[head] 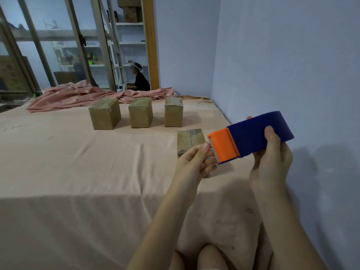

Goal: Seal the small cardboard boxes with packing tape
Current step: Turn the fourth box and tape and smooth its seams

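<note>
Head view: nearest, the left hand (194,160) pinches at the toothed orange edge of the dispenser (251,136), apparently on the tape end, though the tape itself is too faint to see. The right hand (272,154) grips the blue body, long axis running left to right. Just beyond the left fingers sits the unsealed box (190,142). Farther off stand three boxes (139,113) in a row.

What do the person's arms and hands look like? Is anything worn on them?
Both arms are bare as far as the picture shows: no sleeves, gloves, watch, rings or bracelets can be seen. The left hand and right hand have short, plain nails with no polish visible. No marks show on either forearm.
</note>
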{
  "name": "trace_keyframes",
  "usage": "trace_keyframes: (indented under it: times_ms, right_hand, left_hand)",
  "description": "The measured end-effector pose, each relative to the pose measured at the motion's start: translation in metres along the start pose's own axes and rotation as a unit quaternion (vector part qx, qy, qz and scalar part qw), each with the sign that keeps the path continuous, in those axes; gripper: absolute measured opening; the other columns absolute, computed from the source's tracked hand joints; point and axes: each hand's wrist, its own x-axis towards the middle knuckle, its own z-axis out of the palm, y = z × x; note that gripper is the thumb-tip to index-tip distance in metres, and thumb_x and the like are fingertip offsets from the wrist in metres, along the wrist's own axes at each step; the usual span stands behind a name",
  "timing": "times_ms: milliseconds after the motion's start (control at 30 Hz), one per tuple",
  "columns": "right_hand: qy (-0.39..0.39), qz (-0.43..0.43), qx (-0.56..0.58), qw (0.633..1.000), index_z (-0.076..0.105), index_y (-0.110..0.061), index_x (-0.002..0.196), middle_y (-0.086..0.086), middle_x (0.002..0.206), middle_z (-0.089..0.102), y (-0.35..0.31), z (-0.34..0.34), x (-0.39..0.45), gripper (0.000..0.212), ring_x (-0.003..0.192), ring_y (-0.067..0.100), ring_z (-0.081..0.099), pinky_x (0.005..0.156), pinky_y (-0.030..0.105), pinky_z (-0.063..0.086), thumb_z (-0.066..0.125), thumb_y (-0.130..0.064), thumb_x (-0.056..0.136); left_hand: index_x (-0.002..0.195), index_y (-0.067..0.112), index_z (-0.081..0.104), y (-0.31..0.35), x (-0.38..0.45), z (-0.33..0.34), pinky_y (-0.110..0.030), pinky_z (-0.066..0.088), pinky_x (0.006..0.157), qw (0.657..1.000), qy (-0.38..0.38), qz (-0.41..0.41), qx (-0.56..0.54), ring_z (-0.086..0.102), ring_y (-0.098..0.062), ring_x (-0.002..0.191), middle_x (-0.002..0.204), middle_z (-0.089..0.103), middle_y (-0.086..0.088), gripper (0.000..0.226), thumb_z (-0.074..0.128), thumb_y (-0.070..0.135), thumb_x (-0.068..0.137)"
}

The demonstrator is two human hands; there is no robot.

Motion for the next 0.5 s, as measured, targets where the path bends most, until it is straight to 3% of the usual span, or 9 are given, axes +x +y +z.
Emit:
trace_keyframes:
  times_ms: [167, 300, 500]
  right_hand:
    - [0.054, -0.021, 0.007, 0.998, 0.06, -0.021, 0.1, -0.002, 0.089, 0.072, 0.006, 0.007, -0.005, 0.011, 0.086, 0.013, 0.068, 0.068, 0.021, 0.053, 0.054, -0.024, 0.091]
    - [0.085, -0.015, 0.027, 0.996, 0.058, -0.021, 0.102, 0.002, 0.095, 0.072, 0.01, 0.012, -0.01, 0.013, 0.082, 0.011, 0.068, 0.062, 0.019, 0.052, 0.05, -0.027, 0.093]
    - [0.093, -0.027, 0.027, 0.995, 0.055, -0.019, 0.107, 0.003, 0.099, 0.072, 0.014, 0.018, -0.016, 0.022, 0.081, 0.012, 0.068, 0.06, 0.02, 0.052, 0.05, -0.033, 0.091]
  left_hand:
    - [0.088, 0.012, 0.062, -0.002, 0.003, 0.011, -0.019, 0.046, 0.054, 0.998, 0.053, -0.024, -0.033, 0.054, -0.008, 0.06, 0.072, 0.061, -0.001, 0.035, 0.063, 0.045, 0.075]
    - [0.085, 0.014, 0.064, -0.007, 0.004, 0.019, -0.023, 0.048, 0.058, 0.994, 0.096, -0.046, -0.038, 0.056, -0.007, 0.058, 0.07, 0.064, 0.001, 0.021, 0.058, 0.034, 0.09]
    - [0.076, 0.015, 0.061, -0.013, 0.005, 0.024, -0.025, 0.048, 0.058, 0.977, 0.189, 0.012, 0.095, 0.058, -0.005, 0.061, 0.063, 0.063, 0.011, 0.021, 0.054, 0.021, 0.095]
